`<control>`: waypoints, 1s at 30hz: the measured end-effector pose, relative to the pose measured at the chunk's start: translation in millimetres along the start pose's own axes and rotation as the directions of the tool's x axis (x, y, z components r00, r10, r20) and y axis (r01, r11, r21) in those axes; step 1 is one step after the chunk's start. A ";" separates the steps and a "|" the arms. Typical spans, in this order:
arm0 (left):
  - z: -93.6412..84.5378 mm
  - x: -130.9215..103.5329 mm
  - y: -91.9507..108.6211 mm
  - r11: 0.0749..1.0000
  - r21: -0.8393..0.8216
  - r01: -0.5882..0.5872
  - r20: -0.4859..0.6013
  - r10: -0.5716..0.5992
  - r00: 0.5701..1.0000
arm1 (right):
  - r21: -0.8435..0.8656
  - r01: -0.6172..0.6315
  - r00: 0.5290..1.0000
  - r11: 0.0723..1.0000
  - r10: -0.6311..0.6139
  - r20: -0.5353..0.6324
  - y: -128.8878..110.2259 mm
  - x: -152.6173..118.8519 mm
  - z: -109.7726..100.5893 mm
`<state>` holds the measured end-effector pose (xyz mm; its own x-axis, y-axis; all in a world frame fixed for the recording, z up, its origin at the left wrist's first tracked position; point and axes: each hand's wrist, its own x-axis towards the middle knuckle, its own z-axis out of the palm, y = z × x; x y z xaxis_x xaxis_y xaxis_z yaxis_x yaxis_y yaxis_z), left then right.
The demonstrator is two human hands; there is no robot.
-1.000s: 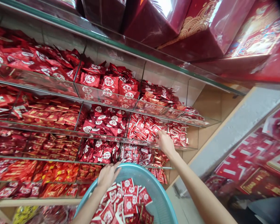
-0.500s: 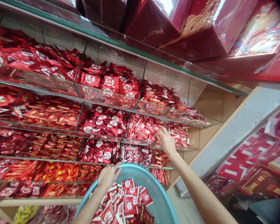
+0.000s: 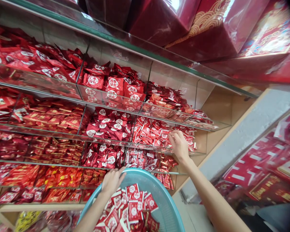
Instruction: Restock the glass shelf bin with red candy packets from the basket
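Note:
My left hand [image 3: 112, 182] grips the far rim of a turquoise plastic basket [image 3: 168, 196], its fingers over the edge. Inside the basket lies a pile of small red-and-white packets [image 3: 135, 211], with a few dark red wrapped pieces [image 3: 151, 222] near the bottom. My right hand [image 3: 180, 145] is over the front glass edge of a shelf compartment, beside loose red-and-white packets [image 3: 151, 132]. Its fingers are bent and a little apart, and no packet shows between them.
Glass-fronted shelves hold red packets [image 3: 113, 87], maroon packets [image 3: 108, 124] and orange-red ones [image 3: 60, 177] in divided compartments. Large dark red boxes [image 3: 207, 38] stand on the glass above. A wooden side panel [image 3: 222, 138] ends the shelving; red printed goods [image 3: 253, 161] lie at the right.
My right hand has moved to the right and slightly down, away from the packets in the compartment. My left hand and the basket stay in place.

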<state>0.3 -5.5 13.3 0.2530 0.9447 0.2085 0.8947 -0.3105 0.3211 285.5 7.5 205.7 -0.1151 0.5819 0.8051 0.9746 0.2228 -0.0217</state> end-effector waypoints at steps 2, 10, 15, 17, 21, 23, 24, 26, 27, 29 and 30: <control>-0.2 0.1 0.2 1.000 0.000 0.002 -0.003 -0.002 1.000 | 0.034 0.004 0.999 0.999 -0.002 -0.041 1.2 0.0 -1.5; -3.9 -0.1 2.4 1.000 0.017 -0.008 0.003 0.008 1.000 | 0.242 0.037 0.979 0.970 0.013 -0.203 -17.1 -2.1 -20.0; -6.3 -0.9 4.6 1.000 0.016 -0.001 0.022 0.000 1.000 | 0.537 -0.200 0.971 0.820 0.239 -0.004 -59.8 -40.0 -25.1; -6.3 -0.8 4.9 1.000 0.018 -0.001 0.028 0.001 1.000 | 0.643 -0.354 0.933 0.679 0.301 0.196 -77.2 -68.0 -14.7; -5.4 0.0 5.2 1.000 0.022 0.005 0.034 -0.005 0.999 | 0.632 -0.644 0.765 0.431 0.348 0.542 -94.8 -134.3 27.5; -5.0 0.2 5.1 1.000 0.029 0.002 0.027 -0.003 1.000 | 0.562 -0.767 0.641 0.310 0.395 0.658 -94.5 -164.4 49.6; -5.0 0.2 5.0 0.999 0.033 -0.003 0.023 0.002 1.000 | 0.499 -0.828 0.560 0.255 0.402 0.725 -93.2 -177.1 58.5; -5.3 0.0 4.7 0.999 0.040 -0.007 0.019 0.006 1.000 | 0.414 -0.887 0.462 0.205 0.389 0.797 -90.5 -197.1 70.9; -5.5 -0.2 4.6 0.999 0.042 -0.008 0.020 0.007 1.000 | 0.384 -0.902 0.431 0.196 0.375 0.821 -89.9 -204.5 74.5; -6.0 -0.5 4.3 0.999 0.041 -0.009 0.026 0.008 1.000 | 0.343 -0.919 0.392 0.197 0.346 0.852 -90.8 -215.0 78.8; -6.3 -0.7 4.2 0.999 0.039 -0.011 0.027 0.009 1.000 | 0.325 -0.924 0.377 0.203 0.332 0.864 -92.2 -218.6 80.2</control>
<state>1.5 -8.1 20.3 0.2712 0.9442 0.1870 0.9057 -0.3161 0.2824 205.4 -77.5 -15.9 0.1147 0.9697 -0.2158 0.2414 -0.2379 -0.9408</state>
